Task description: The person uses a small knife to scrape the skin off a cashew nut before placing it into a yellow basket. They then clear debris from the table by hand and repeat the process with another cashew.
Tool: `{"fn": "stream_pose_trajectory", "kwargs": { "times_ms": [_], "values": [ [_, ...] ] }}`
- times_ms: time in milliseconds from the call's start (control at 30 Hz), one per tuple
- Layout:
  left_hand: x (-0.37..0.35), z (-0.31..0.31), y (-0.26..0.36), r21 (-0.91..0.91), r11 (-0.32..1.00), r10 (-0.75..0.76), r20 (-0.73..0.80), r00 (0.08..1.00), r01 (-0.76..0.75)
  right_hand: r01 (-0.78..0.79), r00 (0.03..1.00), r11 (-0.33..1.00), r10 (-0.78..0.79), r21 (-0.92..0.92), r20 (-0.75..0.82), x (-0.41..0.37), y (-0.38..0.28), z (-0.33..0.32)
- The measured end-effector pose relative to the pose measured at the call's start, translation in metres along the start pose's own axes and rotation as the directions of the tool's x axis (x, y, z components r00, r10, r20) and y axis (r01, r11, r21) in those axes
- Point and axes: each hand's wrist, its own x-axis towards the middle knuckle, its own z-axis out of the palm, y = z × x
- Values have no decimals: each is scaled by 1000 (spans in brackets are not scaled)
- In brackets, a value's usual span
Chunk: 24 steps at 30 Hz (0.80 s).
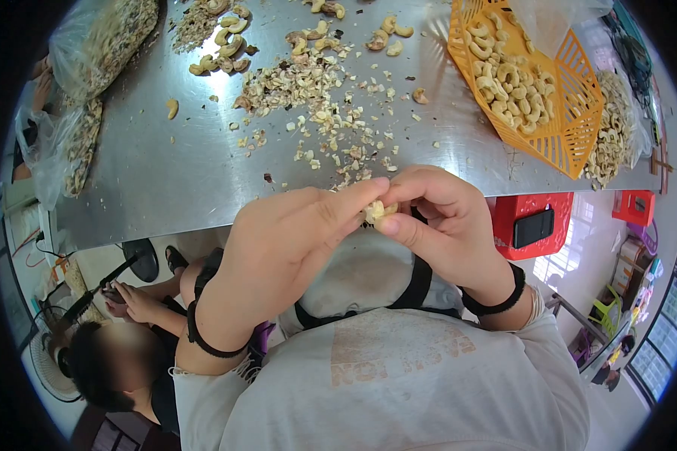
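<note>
Close to the table's near edge, my left hand (pixel 289 229) and my right hand (pixel 447 222) meet, fingers closed around one pale cashew nut (pixel 375 211). My right thumb and fingertips pinch it, while the left fingers press against its other side. Part of the nut is hidden behind the fingers. Just beyond the hands, a spread of broken cashew bits (pixel 297 86) covers the metal table (pixel 180 177). Whole cashews (pixel 229 45) lie in a small group farther back. To the right, an orange plastic basket (pixel 572 143) holds many pale cashews.
Clear bags of nuts or scraps (pixel 116 49) stand at the left of the table. Another heap of bits (pixel 613 128) sits right of the basket. Below the edge, a red stool (pixel 508 240) carries a phone (pixel 534 228). A person (pixel 158 331) sits at the lower left.
</note>
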Motion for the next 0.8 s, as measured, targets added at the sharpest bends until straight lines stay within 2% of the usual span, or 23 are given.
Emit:
{"fn": "stream_pose_trajectory", "kwargs": {
  "times_ms": [67, 133, 167, 233, 333, 467, 533, 567, 633, 667, 700, 767, 800],
  "values": [
    [0, 1, 0, -15, 1000, -10, 10, 1000, 10, 36, 999, 999, -36, -10, 2, 0, -1, 0],
    [-2, 2, 0, -214, 969, -120, 24, 992, 123, 39, 999, 999, -39, -8, -13, 0, -1, 1],
    [-2, 1, 2, -214, 969, -119, 24, 993, 121, 41, 999, 999, -41, -5, -27, 0, -2, 1],
    [-3, -4, 7, -360, 878, -294, 117, 948, 317, 61, 998, 997, -62, -42, -33, 1, 0, 0],
    [-4, 2, 1, -398, 882, -253, 54, 966, 253, 83, 995, 991, -87, -109, -39, 1, -1, 1],
    [-4, 6, 2, -424, 872, -275, -10, 961, 245, 110, 990, 974, -125, -199, -63, 2, -1, 2],
    [-2, 1, 8, -367, 855, -380, 39, 924, 367, 125, 988, 963, -143, -237, -58, 3, -2, 3],
    [-2, 4, 7, -367, 855, -380, 39, 924, 366, 140, 986, 951, -161, -275, -54, 4, -3, 3],
    [-2, 12, 2, -393, 882, -321, -98, 942, 259, 154, 982, 939, -181, -307, -62, 5, -6, 4],
    [-2, 11, 3, -393, 882, -320, -98, 942, 259, 166, 977, 926, -201, -339, -70, 5, -7, 5],
    [-2, 10, 3, -372, 890, -319, -99, 943, 262, 167, 977, 926, -202, -339, -70, 5, -7, 5],
    [-2, 9, 4, -350, 899, -316, -99, 944, 264, 96, 988, 974, -118, -206, -99, 3, -4, 6],
    [-2, 10, 4, -373, 897, -308, -147, 940, 236, 97, 988, 974, -119, -206, -99, 2, -3, 7]
  ]
}}
